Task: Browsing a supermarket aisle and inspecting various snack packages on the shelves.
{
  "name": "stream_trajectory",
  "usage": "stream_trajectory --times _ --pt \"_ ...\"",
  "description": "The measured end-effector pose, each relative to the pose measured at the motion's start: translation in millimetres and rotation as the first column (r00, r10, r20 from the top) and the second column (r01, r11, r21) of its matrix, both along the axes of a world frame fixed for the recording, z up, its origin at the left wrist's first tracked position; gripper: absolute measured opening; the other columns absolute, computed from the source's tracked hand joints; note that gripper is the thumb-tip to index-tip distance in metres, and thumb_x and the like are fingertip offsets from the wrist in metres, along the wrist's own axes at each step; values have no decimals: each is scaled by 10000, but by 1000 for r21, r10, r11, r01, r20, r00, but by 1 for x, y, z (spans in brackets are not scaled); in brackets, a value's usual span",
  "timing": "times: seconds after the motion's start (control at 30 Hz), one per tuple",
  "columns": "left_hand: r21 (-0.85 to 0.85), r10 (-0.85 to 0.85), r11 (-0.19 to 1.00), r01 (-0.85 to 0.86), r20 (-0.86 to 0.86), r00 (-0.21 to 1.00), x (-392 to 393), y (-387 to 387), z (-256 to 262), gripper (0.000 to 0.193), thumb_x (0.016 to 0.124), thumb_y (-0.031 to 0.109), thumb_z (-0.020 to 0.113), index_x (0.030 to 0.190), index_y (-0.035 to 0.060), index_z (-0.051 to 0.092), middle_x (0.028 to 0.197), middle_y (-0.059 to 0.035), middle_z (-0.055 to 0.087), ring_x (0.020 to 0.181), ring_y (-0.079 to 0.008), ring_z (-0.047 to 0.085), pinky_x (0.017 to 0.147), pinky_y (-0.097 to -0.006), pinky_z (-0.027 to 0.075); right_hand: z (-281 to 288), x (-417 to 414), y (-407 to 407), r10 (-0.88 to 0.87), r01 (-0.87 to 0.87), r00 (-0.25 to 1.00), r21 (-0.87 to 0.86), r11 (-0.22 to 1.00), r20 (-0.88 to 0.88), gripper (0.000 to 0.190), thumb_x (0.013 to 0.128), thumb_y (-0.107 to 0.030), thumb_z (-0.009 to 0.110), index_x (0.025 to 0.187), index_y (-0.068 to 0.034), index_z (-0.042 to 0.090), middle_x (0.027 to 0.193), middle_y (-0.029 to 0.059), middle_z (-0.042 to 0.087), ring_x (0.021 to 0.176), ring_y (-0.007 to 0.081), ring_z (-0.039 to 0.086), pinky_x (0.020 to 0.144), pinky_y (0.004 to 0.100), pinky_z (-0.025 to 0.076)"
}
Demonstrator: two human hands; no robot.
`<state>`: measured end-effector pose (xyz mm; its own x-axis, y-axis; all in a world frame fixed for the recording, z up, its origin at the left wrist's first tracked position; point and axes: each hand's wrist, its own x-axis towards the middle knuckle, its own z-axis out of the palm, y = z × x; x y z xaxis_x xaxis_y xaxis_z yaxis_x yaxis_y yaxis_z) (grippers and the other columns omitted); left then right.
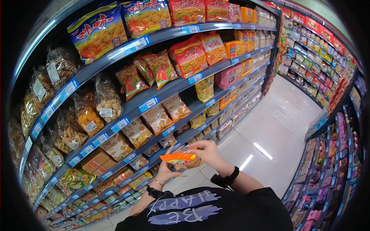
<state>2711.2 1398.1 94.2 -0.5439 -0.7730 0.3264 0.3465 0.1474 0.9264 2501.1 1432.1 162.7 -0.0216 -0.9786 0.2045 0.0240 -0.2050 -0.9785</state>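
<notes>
An orange snack packet [183, 159], glossy and bearing printed characters, is held in front of my chest between both hands. My right hand [208, 153] grips its upper right edge with bent fingers and thumb. Behind the packet's left end, my left hand [165, 171] supports it with the fingers; its thumb sticks out below, apart from the wrapper. Part of the left fingers is hidden by the packet. On the shelf to the left, similar orange and red snack packets [162, 68] lean beside larger red bags [188, 56].
Shelving [162, 93] with blue price tags curves along the left, stocked with bagged snacks, clear bags of dried goods [108, 99] and a cardboard box [98, 161]. A tiled aisle floor [268, 130] runs ahead. More racks [323, 184] stand at right, with wall shelves [315, 55] beyond.
</notes>
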Motion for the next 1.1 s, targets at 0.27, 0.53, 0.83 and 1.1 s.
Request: stream_trajectory --times 0.27,0.53,0.83,1.1 --pt "64 187 979 -195 107 976 -33 14 -32 787 611 22 859 1271 14 429 1209 -93 580 1090 -199 586 947 -358 480 2 -10 -28 163 -211 859 46 976 485 265 851 40 624 1115 34 599 906 119 691 816 136 660 763 247 524" --pt "-13 450 892 -451 98 887 -35 30 -34 641 697 55 805 1244 2 474 1185 -98 601 1082 -192 590 940 -349 479 -33 -19 -52 368 -542 698 117 832 615 337 926 -120 591 1224 27 537 1219 108 591 1109 147 551 962 299 426" --pt "33 513 843 -538 253 820 -30 38 -11 605 691 100 827 1203 15 515 1138 -80 632 1047 -167 605 927 -328 478 -35 -21 -79 282 -388 831 136 912 479 164 859 -77 672 980 30 695 971 76 688 866 108 608 823 250 454" --pt "26 514 838 -546 300 803 -33 36 -4 591 691 128 833 1182 24 520 1130 -81 637 1037 -161 609 927 -327 482 -27 -16 -80 120 -80 990 -386 919 79 96 771 52 694 860 21 707 867 102 690 836 190 633 767 264 483"
